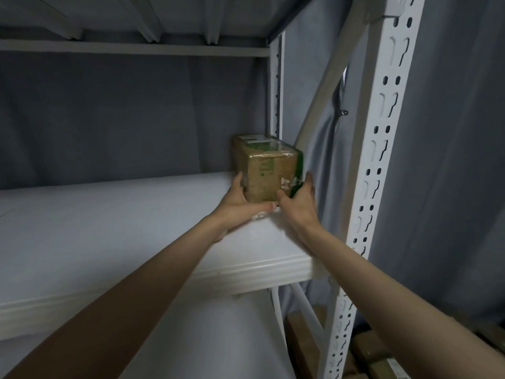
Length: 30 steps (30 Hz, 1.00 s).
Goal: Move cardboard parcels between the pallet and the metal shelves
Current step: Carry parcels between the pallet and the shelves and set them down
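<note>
A small brown cardboard parcel with green print, clear tape and a white label on top sits at the right end of a white metal shelf board, close to the rear upright. My left hand holds its left side and bottom front edge, thumb lying along the lower edge. My right hand grips its right front corner, fingers on the green side. Both arms reach up from the bottom of the view.
The perforated white front upright and a diagonal brace stand just right of my right arm. Another shelf board runs above, one below. A grey curtain hangs behind. Cardboard parcels lie low at the bottom right.
</note>
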Motion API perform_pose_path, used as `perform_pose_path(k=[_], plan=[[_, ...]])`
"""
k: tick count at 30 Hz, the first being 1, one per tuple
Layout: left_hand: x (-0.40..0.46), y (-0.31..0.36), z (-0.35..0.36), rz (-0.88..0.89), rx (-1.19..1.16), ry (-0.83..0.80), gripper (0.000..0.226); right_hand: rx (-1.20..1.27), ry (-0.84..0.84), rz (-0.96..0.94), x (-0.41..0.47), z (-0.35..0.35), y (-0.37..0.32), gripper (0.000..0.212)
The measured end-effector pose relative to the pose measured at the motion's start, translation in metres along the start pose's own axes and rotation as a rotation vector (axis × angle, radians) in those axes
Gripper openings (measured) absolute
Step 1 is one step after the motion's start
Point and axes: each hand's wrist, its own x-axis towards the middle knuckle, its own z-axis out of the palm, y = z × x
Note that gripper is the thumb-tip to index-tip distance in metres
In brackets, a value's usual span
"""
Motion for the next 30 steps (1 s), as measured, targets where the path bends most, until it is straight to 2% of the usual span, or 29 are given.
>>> perform_pose_path(k=[2, 6, 11, 14, 17, 20, 23, 27, 29, 30], plan=[[0.003, 0.004, 0.008, 0.031, -0.017, 0.126, 0.114, -0.011, 0.004, -0.005, -0.002, 0.000, -0.001, 0.081], [0.003, 0.011, 0.008, -0.027, 0.029, 0.398, 0.135, 0.015, -0.057, -0.067, -0.006, 0.001, -0.003, 0.058], [0.001, 0.014, -0.016, 0.006, 0.182, 0.616, 0.147, 0.099, -0.310, -0.135, -0.011, 0.004, -0.005, 0.076], [0.001, 0.013, -0.034, -0.073, 0.222, 0.642, 0.149, 0.029, -0.494, -0.206, -0.016, 0.008, -0.008, 0.079], [-0.002, 0.015, -0.046, -0.114, 0.244, 0.627, 0.149, 0.019, -0.575, -0.207, -0.018, 0.011, -0.011, 0.078], [-0.011, 0.016, -0.050, -0.121, 0.291, 0.610, 0.145, 0.008, -0.519, -0.188, -0.021, 0.009, -0.014, 0.074], [-0.031, 0.017, -0.054, -0.094, 0.321, 0.608, 0.141, 0.009, -0.429, -0.195, -0.027, 0.007, -0.019, 0.061], [-0.071, 0.021, -0.063, -0.016, 0.289, 0.580, 0.135, 0.174, -0.403, -0.138, -0.051, 0.007, -0.033, 0.045], [-0.092, 0.024, -0.065, 0.051, 0.220, 0.555, 0.126, 0.203, -0.398, -0.134, -0.074, 0.010, -0.041, 0.047], [-0.103, 0.026, -0.065, 0.086, 0.185, 0.542, 0.119, 0.185, -0.383, -0.157, -0.086, 0.011, -0.044, 0.056]])
